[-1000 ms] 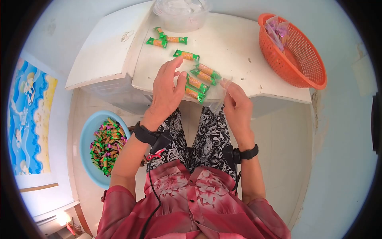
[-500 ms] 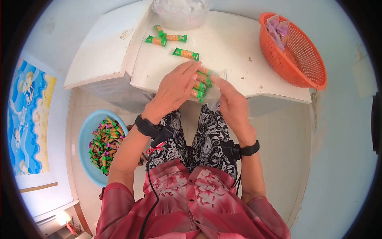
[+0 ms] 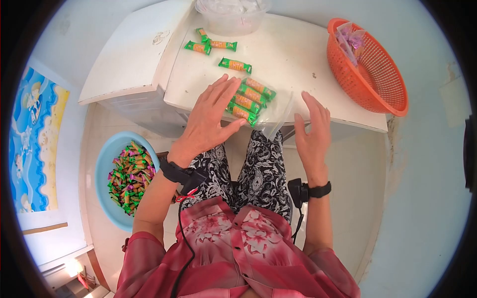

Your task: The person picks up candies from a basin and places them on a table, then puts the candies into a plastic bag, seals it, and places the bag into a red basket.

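Note:
A clear plastic bag [image 3: 278,113] lies at the table's front edge with several green-and-orange wrapped snacks [image 3: 247,103] side by side in it. My left hand [image 3: 211,113] is at the bag's left side, fingers apart, its fingertips against or just over the packets; whether it touches them is unclear. To the right of the bag, my right hand [image 3: 313,130] is raised with its fingers spread, holding nothing. Beyond the bag lies a single green packet [image 3: 235,65]. Three more packets [image 3: 222,45] sit together farther back on the left.
White table [image 3: 293,54] with a raised section [image 3: 131,52] at its left. A clear tub [image 3: 232,17] stands at the back. An orange basket [image 3: 343,67] with purple bagged items [image 3: 352,39] is on the right. A blue basin [image 3: 103,179] full of small packets stands lower left.
My right hand has let go of the bag and moved right, its fingers opening. My left hand has shifted slightly off the packets, uncovering more of them.

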A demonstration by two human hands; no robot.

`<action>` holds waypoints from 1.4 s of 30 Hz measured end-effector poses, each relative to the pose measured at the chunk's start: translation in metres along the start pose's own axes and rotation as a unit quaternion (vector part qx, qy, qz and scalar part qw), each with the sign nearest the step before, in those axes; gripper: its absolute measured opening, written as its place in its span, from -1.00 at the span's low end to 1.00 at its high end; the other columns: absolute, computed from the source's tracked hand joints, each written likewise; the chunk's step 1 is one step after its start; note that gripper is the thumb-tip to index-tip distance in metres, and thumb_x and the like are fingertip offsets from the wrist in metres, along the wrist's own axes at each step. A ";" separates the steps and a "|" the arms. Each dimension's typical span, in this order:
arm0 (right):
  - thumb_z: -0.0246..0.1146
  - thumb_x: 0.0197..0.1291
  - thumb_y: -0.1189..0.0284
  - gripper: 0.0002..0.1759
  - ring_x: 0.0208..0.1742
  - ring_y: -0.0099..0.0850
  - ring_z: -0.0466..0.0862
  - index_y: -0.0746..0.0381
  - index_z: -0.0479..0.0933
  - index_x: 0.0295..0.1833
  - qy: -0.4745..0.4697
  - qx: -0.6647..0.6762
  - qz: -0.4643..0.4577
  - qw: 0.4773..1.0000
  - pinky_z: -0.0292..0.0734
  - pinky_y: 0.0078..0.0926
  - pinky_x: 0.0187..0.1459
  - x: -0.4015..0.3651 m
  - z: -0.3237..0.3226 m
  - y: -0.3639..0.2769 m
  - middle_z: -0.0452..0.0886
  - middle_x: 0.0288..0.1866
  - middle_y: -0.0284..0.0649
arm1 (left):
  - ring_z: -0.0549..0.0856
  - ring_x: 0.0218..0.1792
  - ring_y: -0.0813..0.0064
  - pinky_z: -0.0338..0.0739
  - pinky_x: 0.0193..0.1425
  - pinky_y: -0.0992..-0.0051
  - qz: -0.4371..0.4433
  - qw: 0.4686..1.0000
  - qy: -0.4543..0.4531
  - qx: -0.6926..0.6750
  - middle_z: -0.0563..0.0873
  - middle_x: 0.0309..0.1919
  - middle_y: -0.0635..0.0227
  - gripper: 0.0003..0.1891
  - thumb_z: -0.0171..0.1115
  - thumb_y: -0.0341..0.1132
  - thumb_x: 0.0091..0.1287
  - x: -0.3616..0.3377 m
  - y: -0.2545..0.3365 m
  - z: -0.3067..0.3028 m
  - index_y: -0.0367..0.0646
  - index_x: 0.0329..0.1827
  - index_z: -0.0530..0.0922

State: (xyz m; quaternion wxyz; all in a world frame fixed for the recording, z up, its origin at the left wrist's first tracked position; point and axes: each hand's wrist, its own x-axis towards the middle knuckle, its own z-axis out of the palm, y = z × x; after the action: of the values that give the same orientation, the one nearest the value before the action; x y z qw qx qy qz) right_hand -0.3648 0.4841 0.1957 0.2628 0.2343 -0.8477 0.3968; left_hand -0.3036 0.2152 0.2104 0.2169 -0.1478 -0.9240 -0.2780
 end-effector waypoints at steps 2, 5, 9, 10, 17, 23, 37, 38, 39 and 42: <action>0.37 0.35 0.62 -0.52 0.38 -0.05 0.63 0.19 0.65 0.38 -0.026 -0.012 -0.052 0.998 0.55 -0.17 0.40 0.015 0.003 -0.001 0.75 0.33 -0.12 | 0.38 0.69 -0.06 0.34 0.72 0.08 -0.020 1.000 -0.001 -0.004 0.40 0.68 -0.06 -0.14 0.49 -0.24 0.42 -0.001 -0.002 0.001 -0.15 0.77 0.32; 0.39 0.35 0.59 -0.62 0.23 -0.10 0.70 0.21 0.70 0.27 -0.028 0.015 -0.026 0.999 0.60 -0.20 0.28 0.017 0.021 0.011 0.80 0.19 -0.15 | 0.38 0.69 -0.05 0.34 0.72 0.10 -0.027 1.000 -0.003 0.001 0.40 0.68 -0.05 -0.17 0.45 -0.27 0.45 0.002 -0.006 0.000 -0.13 0.77 0.31; 0.44 0.34 0.54 -0.77 0.02 -0.16 0.74 0.22 0.74 0.09 -0.036 0.051 0.015 0.998 0.60 -0.18 0.11 0.004 0.020 0.012 0.82 -0.04 -0.18 | 0.40 0.67 -0.07 0.38 0.69 0.10 -0.019 0.999 0.002 0.029 0.41 0.66 -0.07 -0.23 0.36 -0.37 0.48 0.011 -0.012 0.001 -0.11 0.77 0.31; 0.45 0.33 0.53 -0.80 -0.03 -0.17 0.73 0.22 0.75 0.06 -0.034 0.048 0.016 0.998 0.59 -0.18 0.08 0.000 0.016 0.007 0.82 -0.08 -0.19 | 0.41 0.65 -0.08 0.40 0.67 0.10 -0.012 0.999 0.007 0.033 0.43 0.65 -0.07 -0.24 0.33 -0.39 0.49 0.015 -0.017 0.004 -0.11 0.76 0.32; 0.49 0.37 0.45 -0.69 0.06 -0.16 0.73 0.26 0.73 0.18 -0.032 0.028 -0.009 0.999 0.61 -0.17 0.14 -0.016 -0.008 -0.006 0.81 0.01 -0.15 | 0.57 0.48 -0.09 0.54 0.53 0.09 -0.031 0.996 0.079 0.036 0.61 0.48 -0.03 -0.39 0.24 -0.46 0.50 0.040 -0.053 0.011 -0.15 0.64 0.47; 0.37 0.51 0.56 -0.77 -0.01 -0.37 0.74 0.33 0.71 0.20 -0.015 0.143 0.094 0.985 0.62 -0.36 0.11 -0.025 -0.022 -0.018 0.81 0.02 -0.15 | 0.66 0.31 -0.02 0.59 0.39 0.07 -0.049 0.991 0.044 0.120 0.74 0.22 0.06 -0.57 0.27 -0.39 0.51 0.076 -0.081 0.015 -0.20 0.42 0.61; 0.38 0.44 0.70 -0.60 -0.10 -0.50 0.75 0.31 0.67 0.34 -0.026 0.211 0.056 0.976 0.65 -0.52 -0.13 -0.017 -0.014 -0.044 0.74 0.21 -0.14 | 0.69 0.16 0.02 0.62 0.27 0.11 0.058 0.996 0.061 -0.008 0.75 0.06 0.14 -0.70 0.29 -0.48 0.43 0.030 -0.011 -0.037 -0.25 0.20 0.69; 0.39 0.43 0.69 -0.57 -0.08 -0.49 0.75 0.30 0.65 0.37 -0.048 0.237 0.050 0.969 0.66 -0.53 -0.14 -0.015 -0.016 -0.052 0.73 0.24 -0.13 | 0.69 0.16 0.03 0.62 0.27 0.12 0.081 0.996 0.032 -0.032 0.75 0.06 0.15 -0.69 0.29 -0.49 0.43 0.022 -0.001 -0.040 -0.24 0.21 0.68; 0.40 0.42 0.69 -0.53 -0.06 -0.48 0.76 0.29 0.63 0.41 -0.071 0.264 0.045 0.961 0.68 -0.53 -0.15 -0.014 -0.019 -0.061 0.72 0.27 -0.11 | 0.69 0.17 0.04 0.63 0.28 0.13 0.089 0.995 0.010 -0.048 0.75 0.08 0.15 -0.68 0.31 -0.50 0.43 0.013 0.007 -0.041 -0.24 0.23 0.69; 0.46 0.38 0.68 -0.56 0.00 -0.44 0.80 0.29 0.68 0.35 -0.123 0.279 0.013 0.952 0.76 -0.51 -0.11 -0.024 -0.021 -0.067 0.72 0.29 -0.09 | 0.71 0.19 0.05 0.65 0.29 0.16 0.104 0.990 -0.045 -0.085 0.76 0.15 0.16 -0.66 0.35 -0.52 0.43 -0.006 0.022 -0.040 -0.24 0.26 0.70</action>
State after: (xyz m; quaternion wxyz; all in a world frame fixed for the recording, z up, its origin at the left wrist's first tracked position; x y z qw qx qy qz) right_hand -0.3010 0.4665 0.2291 0.0756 0.3347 -0.7320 0.5887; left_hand -0.2766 0.2089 0.2478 0.1893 -0.2735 -0.8854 -0.3246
